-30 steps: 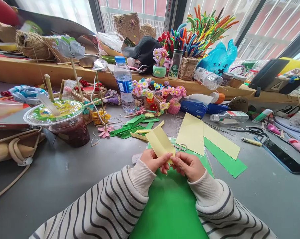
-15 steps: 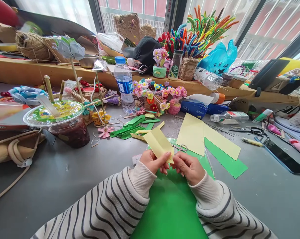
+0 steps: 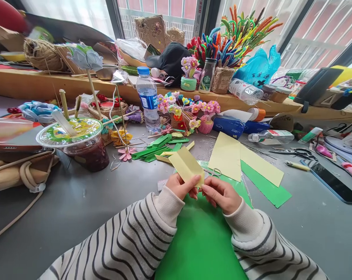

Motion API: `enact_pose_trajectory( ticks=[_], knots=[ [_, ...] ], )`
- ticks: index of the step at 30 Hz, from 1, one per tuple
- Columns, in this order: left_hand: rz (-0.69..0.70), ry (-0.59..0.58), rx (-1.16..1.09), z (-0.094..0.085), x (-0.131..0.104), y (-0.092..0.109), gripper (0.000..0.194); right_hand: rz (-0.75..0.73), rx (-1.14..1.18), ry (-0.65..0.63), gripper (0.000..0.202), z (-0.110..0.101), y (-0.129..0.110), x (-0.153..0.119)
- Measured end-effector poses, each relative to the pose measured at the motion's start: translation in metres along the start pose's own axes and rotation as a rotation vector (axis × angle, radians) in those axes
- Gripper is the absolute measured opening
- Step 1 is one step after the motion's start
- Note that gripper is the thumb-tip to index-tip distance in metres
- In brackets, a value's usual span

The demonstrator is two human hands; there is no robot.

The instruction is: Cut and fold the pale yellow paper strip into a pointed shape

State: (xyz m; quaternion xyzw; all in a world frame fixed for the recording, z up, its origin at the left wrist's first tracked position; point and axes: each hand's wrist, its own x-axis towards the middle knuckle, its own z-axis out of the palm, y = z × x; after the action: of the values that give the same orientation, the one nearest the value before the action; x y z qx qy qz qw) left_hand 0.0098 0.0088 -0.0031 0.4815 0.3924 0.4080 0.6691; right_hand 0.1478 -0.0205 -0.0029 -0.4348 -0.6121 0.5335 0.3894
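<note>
Slants the left forearm (image 3: 135,231) and right forearm (image 3: 261,233) inward behind the fingers, clad in cream fabric sleeves (image 3: 105,249) with thin, wavy dark stripes. Wears a ribbed cream left cuff (image 3: 170,206) and a matching right cuff (image 3: 247,222) snug around the wrists, just behind the hands. Holds the bare left hand (image 3: 177,187) in a pinch, with the left thumb (image 3: 193,181) laid forward on top and the left fingers (image 3: 193,193) curled underneath it. Holds the bare right hand (image 3: 222,194) just beside, with the right thumb (image 3: 210,191) pointing toward the left fingertips and the right index finger (image 3: 214,181) bent above it. Brings both sets of fingertips nearly together, well ahead of the elbows.
</note>
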Motion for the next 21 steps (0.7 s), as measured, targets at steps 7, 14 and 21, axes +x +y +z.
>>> enact_pose_trajectory(
  ticks=[7,14,21],
  knots=[
    [-0.005,-0.050,0.194,0.0004,-0.0004,-0.0018,0.039,0.038,0.041,0.017,0.024,0.0007,0.0003,-0.0019],
    [0.034,-0.158,0.245,-0.0001,0.0007,-0.0051,0.041,0.035,0.047,0.053,0.025,0.0056,0.0000,-0.0005],
    [0.104,-0.154,0.322,-0.0022,-0.0001,-0.0064,0.041,0.077,0.083,-0.038,0.026,0.0004,0.0034,0.0013]
  ],
)
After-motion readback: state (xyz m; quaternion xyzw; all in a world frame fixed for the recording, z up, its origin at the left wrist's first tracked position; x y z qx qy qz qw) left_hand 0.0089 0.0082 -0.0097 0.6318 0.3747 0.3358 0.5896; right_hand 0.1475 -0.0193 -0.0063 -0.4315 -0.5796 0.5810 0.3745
